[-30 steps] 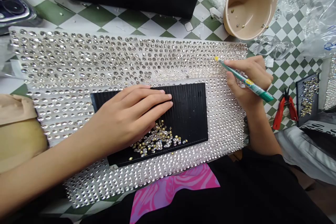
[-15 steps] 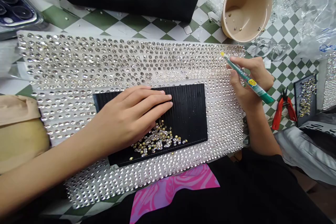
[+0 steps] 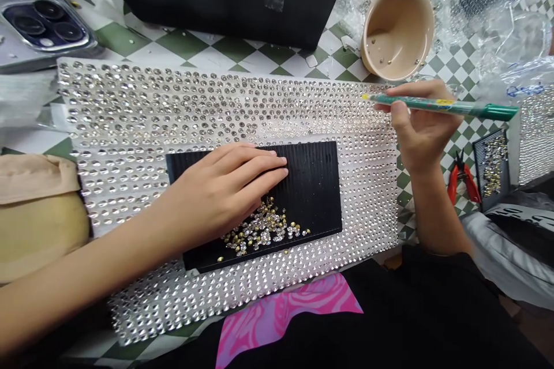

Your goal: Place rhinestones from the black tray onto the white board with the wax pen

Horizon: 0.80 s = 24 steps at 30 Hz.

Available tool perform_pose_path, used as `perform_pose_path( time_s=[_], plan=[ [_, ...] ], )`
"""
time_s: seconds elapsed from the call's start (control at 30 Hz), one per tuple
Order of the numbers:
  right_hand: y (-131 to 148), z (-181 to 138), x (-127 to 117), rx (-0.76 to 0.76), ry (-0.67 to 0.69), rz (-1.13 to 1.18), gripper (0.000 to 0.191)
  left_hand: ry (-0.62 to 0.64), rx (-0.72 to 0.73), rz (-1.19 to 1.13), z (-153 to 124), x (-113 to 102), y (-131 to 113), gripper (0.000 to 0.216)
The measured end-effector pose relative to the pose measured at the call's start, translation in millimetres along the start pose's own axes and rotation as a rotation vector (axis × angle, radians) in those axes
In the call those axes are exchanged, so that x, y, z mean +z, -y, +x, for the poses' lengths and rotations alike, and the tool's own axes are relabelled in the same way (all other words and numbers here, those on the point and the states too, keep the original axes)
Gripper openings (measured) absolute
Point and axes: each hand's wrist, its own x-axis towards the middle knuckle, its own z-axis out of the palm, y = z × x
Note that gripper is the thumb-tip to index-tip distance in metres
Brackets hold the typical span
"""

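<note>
plainly, the slim green pen is yellow-tipped.

Craft workspace, checked tabletop, rhinestone sheet, loose stones, pliers

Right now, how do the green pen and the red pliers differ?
The green pen is in your right hand, while the red pliers lie on the checkered cloth. The pen is one slim stick with a yellow tip; the pliers have two spread handles and dark jaws. The pen points leftward; the pliers point away from you. Both are on your right.
</note>
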Motion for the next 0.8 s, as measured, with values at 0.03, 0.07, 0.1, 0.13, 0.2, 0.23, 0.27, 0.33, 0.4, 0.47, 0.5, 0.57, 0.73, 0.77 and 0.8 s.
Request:
perform_pose_path(
  time_s=[0.03, 0.07, 0.1, 0.13, 0.2, 0.23, 0.27, 0.33, 0.4, 0.47, 0.5, 0.57, 0.73, 0.77, 0.8],
  plan=[
    [0, 3, 1, -0.026, 0.028, -0.022, 0.02, -0.007, -0.017, -0.009, -3, 2, -1, 0.043],
    [-1, 5, 1, -0.053, 0.053, -0.06, 0.021, -0.011, -0.03, -0.016, -5, 5, -1, 0.045],
    [-2, 8, 1, -0.078, 0.072, -0.108, 0.021, -0.01, -0.035, -0.022, -7, 6, -2, 0.046],
    [-3, 10, 1, -0.097, 0.093, -0.153, 0.019, -0.007, -0.036, -0.028, -8, 7, -2, 0.047],
    [-4, 13, 1, -0.138, 0.122, -0.176, 0.013, -0.005, -0.041, -0.031, -9, 8, -2, 0.049],
    [-5, 14, 1, -0.161, 0.132, -0.159, 0.01, -0.001, -0.042, -0.031, -9, 8, -2, 0.05],
    [-5, 14, 1, -0.182, 0.141, -0.136, 0.009, 0.0, -0.042, -0.029, -9, 8, -2, 0.05],
    [-6, 15, 0, -0.195, 0.169, -0.114, 0.013, 0.004, -0.038, -0.025, -8, 8, -2, 0.05],
    [-5, 16, 0, -0.176, 0.209, -0.131, 0.017, 0.001, -0.032, -0.019, -8, 7, -2, 0.049],
    [-4, 17, 0, -0.155, 0.244, -0.144, 0.017, -0.001, -0.025, -0.013, -7, 6, -2, 0.047],
    [-4, 19, -1, -0.147, 0.255, -0.151, 0.016, -0.004, -0.02, -0.009, -7, 6, -2, 0.046],
    [-2, 22, -1, -0.131, 0.269, -0.177, 0.012, -0.007, -0.009, 0.0, -6, 5, -3, 0.044],
    [-1, 28, 1, -0.069, 0.268, -0.143, 0.005, 0.001, -0.013, 0.001, -5, 5, -3, 0.043],
    [-1, 29, 1, -0.051, 0.262, -0.124, 0.006, 0.001, -0.013, 0.004, -5, 5, -3, 0.042],
    [-1, 30, 2, -0.03, 0.261, -0.111, 0.007, 0.001, -0.01, 0.009, -5, 4, -3, 0.041]
  ],
)
